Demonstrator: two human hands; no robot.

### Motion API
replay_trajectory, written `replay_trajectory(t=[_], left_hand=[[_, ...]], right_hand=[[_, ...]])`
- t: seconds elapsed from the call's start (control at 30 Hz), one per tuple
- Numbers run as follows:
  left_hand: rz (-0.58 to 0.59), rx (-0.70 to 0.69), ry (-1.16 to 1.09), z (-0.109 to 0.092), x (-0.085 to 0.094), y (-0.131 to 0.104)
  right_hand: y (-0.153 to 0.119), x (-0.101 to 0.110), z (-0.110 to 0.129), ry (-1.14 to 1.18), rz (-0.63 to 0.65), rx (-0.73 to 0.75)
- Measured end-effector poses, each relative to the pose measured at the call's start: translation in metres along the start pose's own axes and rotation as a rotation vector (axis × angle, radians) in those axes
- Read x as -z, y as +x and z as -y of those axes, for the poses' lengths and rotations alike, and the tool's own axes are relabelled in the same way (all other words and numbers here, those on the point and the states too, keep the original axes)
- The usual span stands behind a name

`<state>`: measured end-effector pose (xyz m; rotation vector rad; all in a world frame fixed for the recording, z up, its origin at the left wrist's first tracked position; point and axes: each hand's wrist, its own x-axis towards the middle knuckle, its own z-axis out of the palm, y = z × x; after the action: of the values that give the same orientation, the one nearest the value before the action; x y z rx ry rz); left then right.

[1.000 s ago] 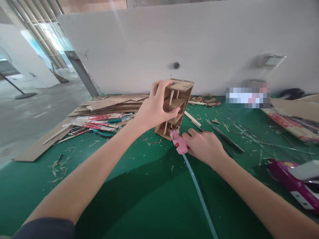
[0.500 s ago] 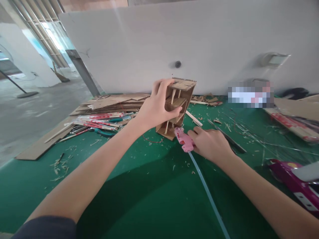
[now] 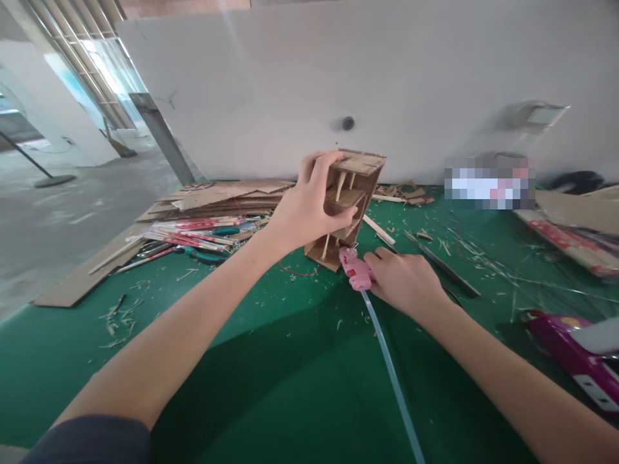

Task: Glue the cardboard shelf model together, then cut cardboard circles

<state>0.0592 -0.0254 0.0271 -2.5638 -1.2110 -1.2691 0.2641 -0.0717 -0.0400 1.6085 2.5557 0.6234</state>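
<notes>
Cardboard shelf (image 3: 349,195) partly behind left hand (image 3: 309,209); glue gun (image 3: 358,272) tip unclear.

Your left hand (image 3: 307,209) covers part of the box (image 3: 360,164) at center. Your right hand (image 3: 403,277) hides part of the gun (image 3: 356,270); the tip is indistinct. The bottom edge crops the rod (image 3: 387,364); the right edge crops the case (image 3: 558,341). A pixelated patch (image 3: 489,183) at right masks its contents.

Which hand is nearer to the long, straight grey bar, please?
Right: the right hand is just left of the bar; the left hand is farther left, gripping the brown cardboard box.
</notes>
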Motion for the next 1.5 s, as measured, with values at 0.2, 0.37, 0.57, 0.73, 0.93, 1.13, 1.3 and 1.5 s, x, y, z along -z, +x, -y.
replay_trajectory(t=[0.2, 0.37, 0.57, 0.73, 0.93, 1.13, 1.3, 1.5], left_hand=[[-0.008, 0.008, 0.011, -0.001, 0.0, 0.0], [-0.01, 0.01, -0.005, -0.001, -0.001, 0.0], [-0.031, -0.011, -0.019, 0.001, -0.002, 0.0], [-0.024, -0.012, -0.009, 0.001, -0.002, 0.0], [-0.018, -0.012, 0.01, 0.001, -0.002, 0.0], [-0.028, -0.013, -0.003, 0.002, -0.003, -0.001], [-0.028, -0.011, -0.008, 0.0, -0.003, -0.001], [-0.027, -0.008, -0.011, 0.0, -0.002, -0.001]], right_hand=[[-0.002, 0.005, -0.002, -0.017, 0.005, -0.005], [-0.003, 0.01, -0.004, -0.028, 0.009, -0.03], [-0.002, 0.011, -0.003, -0.014, 0.004, -0.016], [-0.001, 0.006, -0.002, -0.001, 0.005, -0.014], [0.0, 0.006, 0.005, 0.01, -0.03, 0.054], [-0.001, 0.005, 0.006, 0.001, -0.045, 0.061], [0.0, 0.003, 0.003, 0.006, -0.019, 0.041], [0.001, 0.004, -0.004, 0.003, 0.001, 0.016]])
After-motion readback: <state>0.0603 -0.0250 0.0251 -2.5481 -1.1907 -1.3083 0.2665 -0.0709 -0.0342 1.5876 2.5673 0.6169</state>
